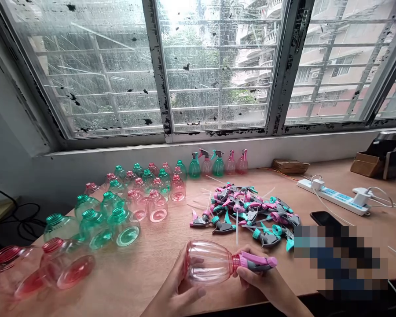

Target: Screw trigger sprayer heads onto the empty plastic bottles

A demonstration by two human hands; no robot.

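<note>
My left hand [181, 286] wraps round the body of a clear pink spray bottle [209, 263] that lies sideways just above the table's front edge. My right hand [255, 278] pinches the pink and grey trigger sprayer head [257, 262] seated on the bottle's neck. Right behind them lies a heap of several loose trigger heads [247, 211] in pink, teal and grey, some with white dip tubes sticking out.
Several open pink and teal bottles [119, 211] cover the wooden table's [158, 264] left half. Finished bottles [218, 165] stand by the window wall. A power strip [336, 196], a black phone [325, 219], a blurred patch and a cardboard box [371, 164] are on the right.
</note>
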